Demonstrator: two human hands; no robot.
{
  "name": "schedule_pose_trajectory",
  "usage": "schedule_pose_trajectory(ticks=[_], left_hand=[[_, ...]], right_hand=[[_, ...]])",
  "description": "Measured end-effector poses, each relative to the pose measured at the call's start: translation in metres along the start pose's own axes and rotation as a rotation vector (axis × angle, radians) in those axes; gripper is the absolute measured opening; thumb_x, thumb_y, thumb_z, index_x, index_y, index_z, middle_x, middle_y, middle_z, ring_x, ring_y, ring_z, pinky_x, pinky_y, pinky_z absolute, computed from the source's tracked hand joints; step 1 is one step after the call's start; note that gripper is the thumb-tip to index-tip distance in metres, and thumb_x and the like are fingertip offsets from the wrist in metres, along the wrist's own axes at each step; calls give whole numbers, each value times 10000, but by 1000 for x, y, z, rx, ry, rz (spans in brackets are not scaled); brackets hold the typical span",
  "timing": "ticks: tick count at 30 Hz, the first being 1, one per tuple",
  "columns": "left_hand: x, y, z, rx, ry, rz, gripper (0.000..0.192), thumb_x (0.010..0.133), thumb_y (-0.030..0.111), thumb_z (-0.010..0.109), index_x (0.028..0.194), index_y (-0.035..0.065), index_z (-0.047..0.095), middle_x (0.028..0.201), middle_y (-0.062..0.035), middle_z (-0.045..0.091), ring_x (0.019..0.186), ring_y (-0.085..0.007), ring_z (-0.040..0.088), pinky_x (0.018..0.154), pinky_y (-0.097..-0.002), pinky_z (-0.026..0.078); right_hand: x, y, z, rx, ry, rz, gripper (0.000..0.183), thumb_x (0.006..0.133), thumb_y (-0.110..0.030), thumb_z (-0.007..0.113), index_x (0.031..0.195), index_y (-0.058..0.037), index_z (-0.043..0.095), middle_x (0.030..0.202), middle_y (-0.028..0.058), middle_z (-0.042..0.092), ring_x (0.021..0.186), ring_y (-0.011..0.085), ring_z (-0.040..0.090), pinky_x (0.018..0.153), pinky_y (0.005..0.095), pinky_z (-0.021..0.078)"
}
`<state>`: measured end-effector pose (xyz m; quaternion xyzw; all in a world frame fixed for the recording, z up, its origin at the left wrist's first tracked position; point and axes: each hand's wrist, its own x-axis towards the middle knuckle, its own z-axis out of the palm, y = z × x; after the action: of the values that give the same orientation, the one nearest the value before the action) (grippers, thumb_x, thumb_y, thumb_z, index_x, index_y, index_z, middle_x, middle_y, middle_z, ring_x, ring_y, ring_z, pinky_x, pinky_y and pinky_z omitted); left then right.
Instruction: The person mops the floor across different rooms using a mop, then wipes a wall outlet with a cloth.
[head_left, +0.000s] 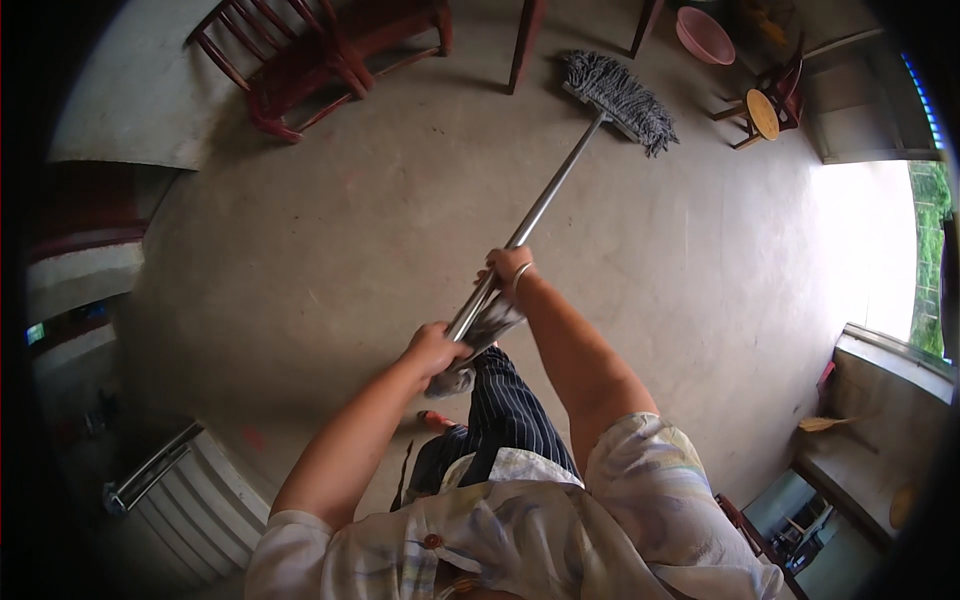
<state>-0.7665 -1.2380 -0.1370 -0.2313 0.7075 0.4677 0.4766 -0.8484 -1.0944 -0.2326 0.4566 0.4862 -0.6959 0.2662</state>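
Observation:
A flat mop with a grey string head lies on the concrete floor, ahead and a little right. Its metal handle slants back towards me. My right hand, with a bangle at the wrist, grips the handle at mid-picture. Lower down, nearer my body, my left hand is closed round the same handle. A blurred greyish, shiny thing hangs beside the handle between the two hands; I cannot tell what it is.
Red wooden chairs stand at the upper left, and wooden legs near the mop head. A pink basin and a stool with a round yellow seat are at the upper right. A doorway opens at right; stairs lie lower left.

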Motion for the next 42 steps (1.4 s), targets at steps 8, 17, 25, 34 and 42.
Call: schedule_pose_trajectory(ticks=[8,17,25,34,42], left_hand=[[-108,-133,-21,-211,-35,-116,203,608,58,579,794,16,510,656,-32,515,558,-101,475,518,-243,404],[-23,-13,-14,-358,-80,-121,162,624,88,596,741,36,498,594,-15,494,502,-85,454,462,-226,377],[46,91,-23,-155,-79,-76,231,631,62,539,841,-12,478,672,-72,504,518,-150,484,458,-295,420],[-90,-142,-39,198,-69,-7,223,536,158,614,695,29,524,617,-13,501,554,-91,457,529,-246,388],[-180,-142,-97,616,-27,-235,276,546,181,582,794,62,565,619,-98,557,528,-166,557,527,-277,451]], right_hand=[[-86,131,29,-40,-280,152,327,617,35,520,879,-9,328,700,138,483,506,264,537,415,339,472],[5,26,15,-78,-135,76,230,632,49,467,804,30,316,633,147,451,528,298,545,385,355,476],[72,-86,20,-114,-12,64,123,662,-23,498,712,46,410,596,112,461,504,243,529,434,352,478],[31,109,11,-64,8,192,181,595,-60,563,611,-18,388,533,81,484,437,193,515,389,311,441],[-67,185,46,102,-11,325,151,607,59,499,729,63,410,602,158,484,480,299,532,383,347,454]])
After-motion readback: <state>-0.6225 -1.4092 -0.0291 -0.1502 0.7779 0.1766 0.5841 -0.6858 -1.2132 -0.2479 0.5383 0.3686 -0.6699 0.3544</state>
